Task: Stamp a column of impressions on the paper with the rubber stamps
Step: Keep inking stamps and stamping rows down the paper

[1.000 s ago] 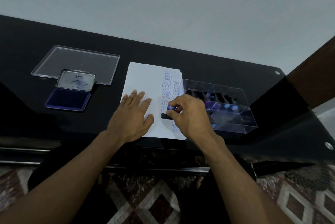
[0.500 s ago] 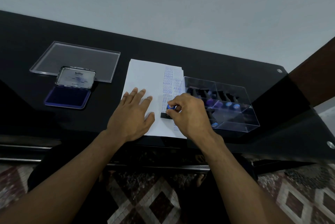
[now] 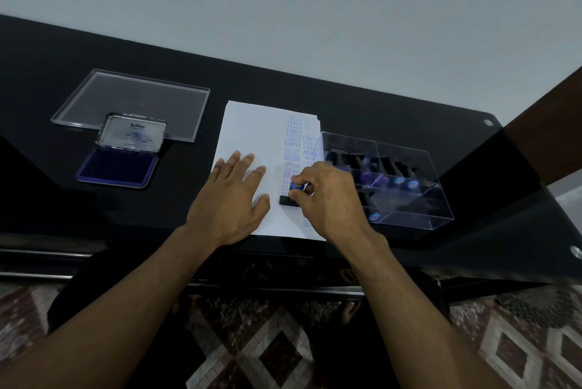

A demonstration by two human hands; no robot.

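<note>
Right hand point(image 3: 327, 196) grip: fingers curled, pinching the stamp point(image 3: 291, 195) by its blue knob. Stamp's black base sits on the paper point(image 3: 252, 130), low in the left column of prints, just below the last "AIR MAIL" impression. Can't tell if the base is pressed fully flat; the hand hides its right end.

Left hand point(image 3: 231, 199) grip: spread flat, palm down on the paper's lower left part, fingers straight and apart, thumb pointing toward the stamp, just beside it and not touching.

Paper lies on the black surface point(image 3: 47, 89), near edge close to the surface's front edge. Two columns of blue prints run down its right side: "SAMPLE", "AMENDED", "AIR MAIL" readable, some upside down. Another print shows near the bottom edge, below the right hand, partly hidden.

Clear box point(image 3: 387, 181) touches the paper's right edge, with dividers inside. More stamps point(image 3: 393, 179) in it, black handles and blue or purple knobs; count unclear.

Left of the paper, well apart: ink pad point(image 3: 118, 166) open, dark blue pad, lid point(image 3: 132, 132) tipped back with "Artline" label. Behind it a clear flat tray point(image 3: 132, 96), the lid's far edge overlapping it.

Patterned floor point(image 3: 267, 351) below the surface.
</note>
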